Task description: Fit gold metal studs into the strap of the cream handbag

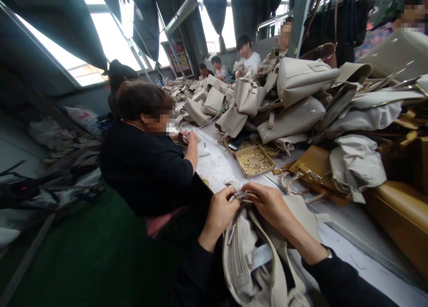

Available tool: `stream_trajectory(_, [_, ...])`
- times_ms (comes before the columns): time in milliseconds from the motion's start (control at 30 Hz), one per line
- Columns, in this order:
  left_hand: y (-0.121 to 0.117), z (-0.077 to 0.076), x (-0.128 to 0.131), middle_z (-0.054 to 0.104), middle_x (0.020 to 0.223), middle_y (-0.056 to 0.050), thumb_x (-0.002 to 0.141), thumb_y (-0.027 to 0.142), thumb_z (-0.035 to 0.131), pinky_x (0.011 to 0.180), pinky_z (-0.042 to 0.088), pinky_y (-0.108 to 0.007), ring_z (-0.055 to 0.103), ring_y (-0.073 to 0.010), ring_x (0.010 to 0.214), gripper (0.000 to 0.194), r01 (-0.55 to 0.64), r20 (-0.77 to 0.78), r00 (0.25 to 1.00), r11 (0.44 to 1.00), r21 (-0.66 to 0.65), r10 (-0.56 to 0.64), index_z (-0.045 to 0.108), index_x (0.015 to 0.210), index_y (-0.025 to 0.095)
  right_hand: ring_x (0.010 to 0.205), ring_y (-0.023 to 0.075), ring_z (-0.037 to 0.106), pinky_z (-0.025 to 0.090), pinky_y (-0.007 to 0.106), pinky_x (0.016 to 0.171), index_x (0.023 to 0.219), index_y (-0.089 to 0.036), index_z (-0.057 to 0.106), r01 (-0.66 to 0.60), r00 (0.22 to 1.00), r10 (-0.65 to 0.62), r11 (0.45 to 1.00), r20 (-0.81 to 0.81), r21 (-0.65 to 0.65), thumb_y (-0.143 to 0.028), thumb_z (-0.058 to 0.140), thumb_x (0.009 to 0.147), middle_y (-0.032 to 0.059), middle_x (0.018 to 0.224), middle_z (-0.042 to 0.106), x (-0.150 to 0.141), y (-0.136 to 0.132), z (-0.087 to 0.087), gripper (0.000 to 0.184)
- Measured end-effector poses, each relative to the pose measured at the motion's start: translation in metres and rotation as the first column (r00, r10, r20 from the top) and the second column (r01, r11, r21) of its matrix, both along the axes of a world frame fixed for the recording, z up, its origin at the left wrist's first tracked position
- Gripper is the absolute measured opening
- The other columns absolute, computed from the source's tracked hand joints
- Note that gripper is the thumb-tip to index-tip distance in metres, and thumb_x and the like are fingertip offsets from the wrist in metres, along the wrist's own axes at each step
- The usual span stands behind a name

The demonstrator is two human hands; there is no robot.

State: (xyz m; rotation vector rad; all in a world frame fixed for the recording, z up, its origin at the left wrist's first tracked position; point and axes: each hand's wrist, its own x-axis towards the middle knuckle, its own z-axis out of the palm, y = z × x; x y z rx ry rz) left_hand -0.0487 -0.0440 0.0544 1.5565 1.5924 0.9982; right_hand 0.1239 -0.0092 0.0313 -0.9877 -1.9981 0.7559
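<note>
A beige handbag (279,262) lies at the table's edge in front of me, its mouth open on a pale lining with a zipped pocket and a white label. My left hand (220,211) pinches a beige strap (241,194) at the bag's far end. Fingers of my right hand (269,204) are closed on the same strap from the other side. Whether a small fitting sits between the fingertips is hidden. Just beyond my hands stands a shallow cardboard box (239,169) of small gold-coloured metal pieces (256,161).
Beige bags (301,115) are heaped along the table (217,160). A phone (238,142) lies behind the box. Mustard-brown bags (310,164) are on the right. A co-worker in black (143,169) sits close on my left, handling a pale piece; other people sit farther back.
</note>
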Motion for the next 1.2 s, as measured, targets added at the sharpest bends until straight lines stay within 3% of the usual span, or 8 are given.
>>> stream_trajectory(200, [-0.001,-0.011,-0.003,0.061,0.067,0.003,0.078,0.025,0.069,0.063,0.037,-0.022,0.056,-0.0143,0.068,0.009,-0.083,-0.106,0.990,0.995,0.048,0.088,0.065,0.075,0.017,0.072,0.0209,0.067,0.038,0.027,0.064,0.092,-0.023,0.071,0.072,0.980,-0.075,0.997,0.182,0.025,-0.017,0.057,0.093,0.0029,0.081,0.074,-0.009,0.006,0.002,0.016])
stream_trajectory(400, [0.010,-0.013,-0.013,0.055,0.066,0.004,0.076,0.017,0.063,0.062,0.035,-0.022,0.052,-0.0129,0.067,0.005,-0.115,-0.117,0.985,0.986,0.116,0.129,0.060,0.072,0.018,0.073,0.0204,0.066,0.040,0.027,0.067,0.086,-0.024,0.069,0.017,1.000,-0.020,0.985,-0.014,-0.174,-0.036,0.061,0.094,-0.0002,0.077,0.073,-0.027,0.032,0.000,0.017])
stream_trajectory(600, [0.043,-0.010,-0.048,0.058,0.067,0.004,0.075,0.019,0.065,0.062,0.036,-0.022,0.052,-0.0134,0.067,0.003,-0.134,-0.060,0.988,0.986,0.102,0.140,0.064,0.075,0.016,0.073,0.0203,0.065,0.039,0.028,0.067,0.085,-0.025,0.071,0.010,0.992,-0.034,0.981,-0.119,-0.192,-0.039,0.061,0.092,-0.0013,0.074,0.072,-0.066,0.065,-0.004,0.019])
stream_trajectory(767, [0.070,-0.015,-0.078,0.068,0.077,0.000,0.077,0.016,0.061,0.068,0.042,-0.023,0.060,-0.0159,0.075,0.015,-0.118,-0.023,0.992,0.989,0.088,0.120,0.073,0.087,0.015,0.070,0.0199,0.065,0.039,0.029,0.066,0.088,-0.025,0.072,0.011,0.984,-0.046,0.981,-0.173,-0.195,-0.040,0.061,0.094,-0.0018,0.073,0.071,-0.096,0.092,-0.017,0.020])
stream_trajectory(933, [0.098,-0.015,-0.094,0.074,0.081,-0.003,0.075,0.019,0.066,0.071,0.047,-0.025,0.065,-0.0190,0.079,0.016,-0.171,0.083,0.982,0.985,0.015,0.169,0.076,0.087,0.014,0.083,0.0211,0.068,0.043,0.029,0.073,0.107,-0.027,0.070,-0.040,0.991,0.033,0.998,-0.131,-0.050,-0.036,0.069,0.092,-0.0005,0.096,0.075,-0.107,0.112,-0.025,0.017])
stream_trajectory(1067, [0.118,-0.018,-0.102,0.076,0.084,-0.005,0.073,0.021,0.071,0.073,0.048,-0.026,0.067,-0.0205,0.080,0.019,-0.169,0.171,0.969,0.984,-0.058,0.177,0.076,0.088,0.013,0.092,0.0252,0.067,0.045,0.033,0.079,0.123,-0.024,0.060,0.011,1.000,-0.012,0.998,0.004,0.059,-0.024,0.082,0.082,0.0039,0.108,0.074,-0.109,0.119,-0.030,0.046])
stream_trajectory(1200, [0.133,-0.026,-0.107,0.076,0.084,-0.005,0.069,0.019,0.073,0.074,0.048,-0.026,0.067,-0.0203,0.081,0.022,-0.133,0.258,0.952,0.981,-0.140,0.165,0.077,0.089,0.011,0.096,0.0247,0.065,0.046,0.036,0.083,0.097,-0.023,0.063,-0.049,0.998,0.042,0.988,0.047,0.144,-0.018,0.075,0.089,0.0057,0.120,0.069,-0.110,0.125,-0.035,0.015])
